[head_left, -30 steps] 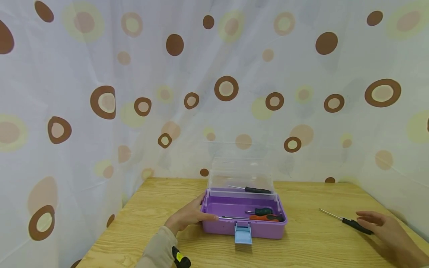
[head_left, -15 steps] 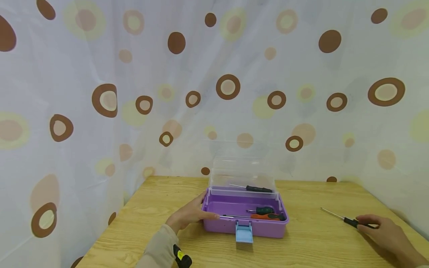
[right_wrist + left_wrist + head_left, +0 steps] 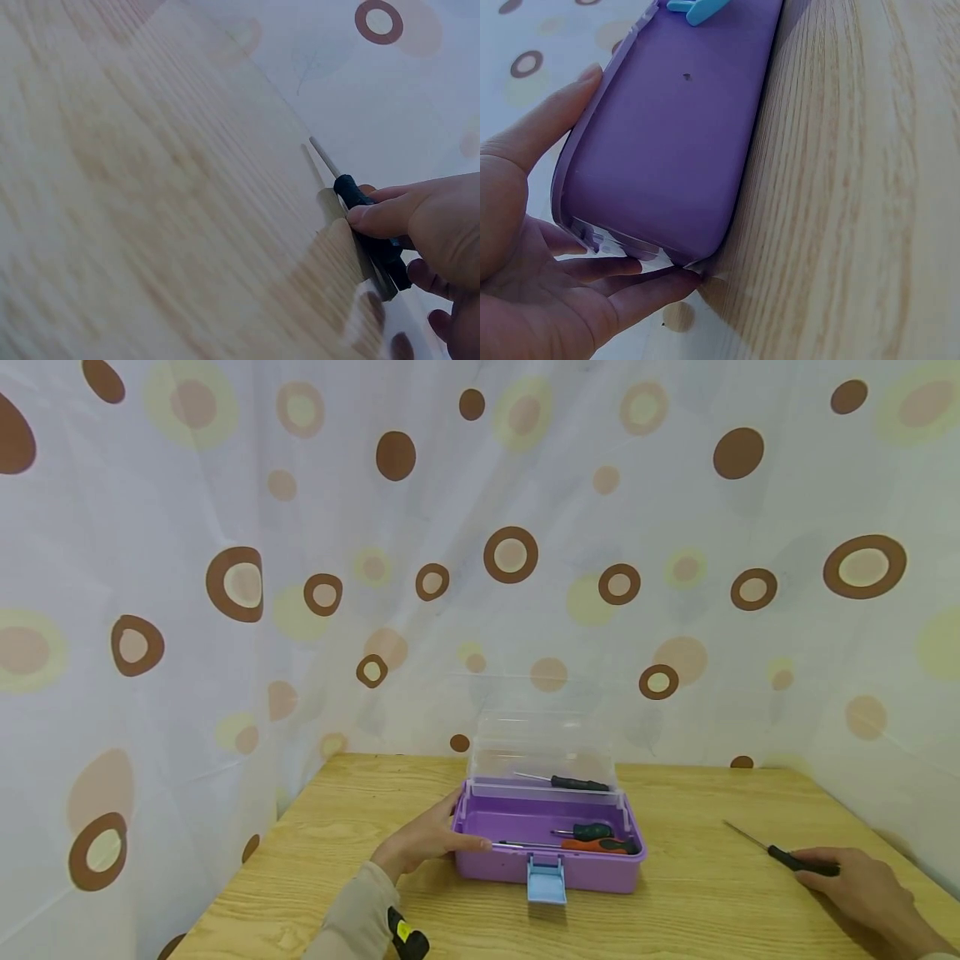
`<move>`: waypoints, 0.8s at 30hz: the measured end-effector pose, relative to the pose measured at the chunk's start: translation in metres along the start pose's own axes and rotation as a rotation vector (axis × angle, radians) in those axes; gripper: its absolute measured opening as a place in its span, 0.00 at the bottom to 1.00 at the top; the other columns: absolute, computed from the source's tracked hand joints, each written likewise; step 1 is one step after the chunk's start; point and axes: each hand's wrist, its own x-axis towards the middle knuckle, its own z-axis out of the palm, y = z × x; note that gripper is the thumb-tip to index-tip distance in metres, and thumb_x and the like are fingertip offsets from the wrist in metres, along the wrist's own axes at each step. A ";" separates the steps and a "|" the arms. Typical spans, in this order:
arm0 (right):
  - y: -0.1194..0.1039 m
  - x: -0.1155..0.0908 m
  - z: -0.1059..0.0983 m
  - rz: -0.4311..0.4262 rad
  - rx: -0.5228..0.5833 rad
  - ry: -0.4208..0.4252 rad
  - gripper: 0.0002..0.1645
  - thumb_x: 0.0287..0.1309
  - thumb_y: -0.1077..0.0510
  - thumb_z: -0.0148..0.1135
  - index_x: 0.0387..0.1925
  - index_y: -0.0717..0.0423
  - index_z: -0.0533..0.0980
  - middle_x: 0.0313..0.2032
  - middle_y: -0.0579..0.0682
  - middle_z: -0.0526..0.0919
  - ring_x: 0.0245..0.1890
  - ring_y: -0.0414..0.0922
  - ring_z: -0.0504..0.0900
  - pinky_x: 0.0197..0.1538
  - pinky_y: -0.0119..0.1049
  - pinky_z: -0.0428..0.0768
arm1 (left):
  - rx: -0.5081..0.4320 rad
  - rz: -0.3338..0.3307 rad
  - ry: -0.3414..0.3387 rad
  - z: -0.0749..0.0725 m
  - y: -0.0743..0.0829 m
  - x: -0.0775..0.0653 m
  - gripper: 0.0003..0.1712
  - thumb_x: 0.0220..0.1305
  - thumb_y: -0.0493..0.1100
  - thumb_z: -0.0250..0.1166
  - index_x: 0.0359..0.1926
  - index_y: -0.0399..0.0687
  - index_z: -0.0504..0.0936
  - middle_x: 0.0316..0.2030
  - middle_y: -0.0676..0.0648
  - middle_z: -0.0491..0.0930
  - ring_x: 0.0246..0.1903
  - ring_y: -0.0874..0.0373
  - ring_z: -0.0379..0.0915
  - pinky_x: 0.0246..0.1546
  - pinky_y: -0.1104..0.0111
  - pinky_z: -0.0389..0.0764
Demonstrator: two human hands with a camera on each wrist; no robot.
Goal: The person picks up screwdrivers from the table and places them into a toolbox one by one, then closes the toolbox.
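Note:
My left hand [image 3: 427, 843] grips the left end of a purple plastic toolbox [image 3: 592, 878], thumb on the front rim and fingers round the end wall, as the left wrist view shows too. Its clear lid [image 3: 543, 739] stands up at the back and a light blue latch [image 3: 546, 885] hangs down in front. Inside lie an orange-and-black screwdriver [image 3: 588, 845] and a shorter dark green screwdriver [image 3: 592, 831]. On the right, my right hand [image 3: 862, 881] pinches a black-handled screwdriver [image 3: 352, 196] between thumb and fingers, its shaft pointing away to the far left, close over the table.
Another black-handled screwdriver [image 3: 577, 784] shows through the lower part of the lid. The wooden table [image 3: 690, 910] reaches back to a white curtain [image 3: 442, 510] with brown dots and rings, which also hangs along both sides. A black-and-yellow object [image 3: 407, 935] is at my left sleeve.
My right hand has moved its fingers onto the screwdriver's handle and taken hold of it; the screwdriver's tip has shifted slightly right and up. My left hand stays on the toolbox.

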 end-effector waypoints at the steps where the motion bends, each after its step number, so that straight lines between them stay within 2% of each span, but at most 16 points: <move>1: 0.000 0.000 0.000 0.001 0.000 -0.001 0.32 0.64 0.40 0.70 0.54 0.64 0.82 0.50 0.74 0.81 0.48 0.81 0.73 0.36 0.76 0.69 | 0.000 -0.001 0.001 0.000 0.000 0.000 0.65 0.59 0.46 0.78 0.84 0.48 0.42 0.77 0.36 0.56 0.70 0.38 0.60 0.68 0.41 0.63; 5: -0.001 0.000 0.000 0.012 0.015 0.001 0.32 0.64 0.41 0.69 0.54 0.65 0.82 0.50 0.74 0.81 0.48 0.82 0.73 0.36 0.77 0.67 | 0.003 -0.004 -0.001 0.000 0.000 0.000 0.65 0.59 0.47 0.78 0.84 0.48 0.42 0.77 0.36 0.56 0.70 0.37 0.60 0.68 0.40 0.63; 12: -0.006 -0.002 0.001 -0.027 -0.013 0.043 0.23 0.70 0.49 0.66 0.53 0.66 0.82 0.49 0.75 0.81 0.46 0.80 0.75 0.35 0.73 0.72 | 0.003 0.000 -0.006 -0.001 0.000 0.000 0.64 0.60 0.46 0.77 0.84 0.48 0.42 0.77 0.36 0.55 0.70 0.37 0.60 0.70 0.41 0.61; 17: -0.008 -0.002 0.000 -0.012 -0.010 0.038 0.24 0.74 0.50 0.60 0.55 0.67 0.80 0.52 0.78 0.79 0.47 0.83 0.72 0.35 0.75 0.69 | 0.008 -0.005 0.003 0.000 0.001 -0.001 0.64 0.60 0.45 0.78 0.84 0.47 0.42 0.77 0.35 0.55 0.70 0.37 0.60 0.69 0.40 0.62; 24: -0.009 -0.003 0.000 0.024 0.001 0.038 0.27 0.77 0.48 0.56 0.57 0.69 0.78 0.53 0.80 0.77 0.47 0.84 0.72 0.34 0.73 0.69 | 0.005 -0.006 0.000 0.001 0.001 0.000 0.64 0.60 0.45 0.78 0.84 0.47 0.42 0.77 0.35 0.55 0.69 0.37 0.61 0.68 0.41 0.64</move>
